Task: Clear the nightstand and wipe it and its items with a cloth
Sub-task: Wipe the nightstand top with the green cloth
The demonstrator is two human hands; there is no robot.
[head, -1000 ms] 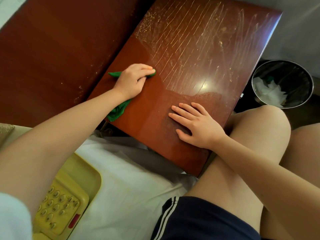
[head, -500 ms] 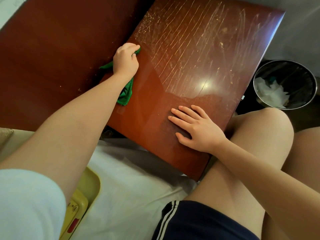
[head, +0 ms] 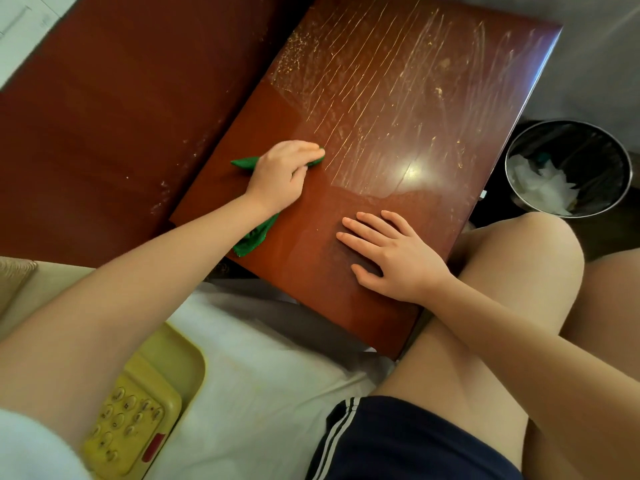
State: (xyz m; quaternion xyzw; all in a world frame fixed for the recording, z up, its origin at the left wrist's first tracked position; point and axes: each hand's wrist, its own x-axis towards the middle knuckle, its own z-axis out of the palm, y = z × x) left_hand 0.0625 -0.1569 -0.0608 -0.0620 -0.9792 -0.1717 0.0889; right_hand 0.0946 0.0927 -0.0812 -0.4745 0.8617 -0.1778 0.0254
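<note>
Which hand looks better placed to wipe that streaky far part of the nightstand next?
Left. The left hand grips the green cloth right at the streaks' edge; the right hand lies flat and empty on the nightstand.

Nightstand (head: 398, 116): red-brown, pale streaks toward 12 o'clock. Cloth (head: 252, 239): green. Telephone (head: 131, 427), 7 o'clock: yellow, red button. Shorts (head: 398, 441): navy, white stripes.

The left hand (head: 280, 173), gripping the green cloth (head: 254, 239), is sliding back from the left edge of the worktop (head: 398, 109), where it was half a second ago. It is moving toward the person and further onto the glossy top, reaching the border of the streaked, dusty area. The yellow telephone (head: 133, 424) is coming back into view at lower left.
</note>
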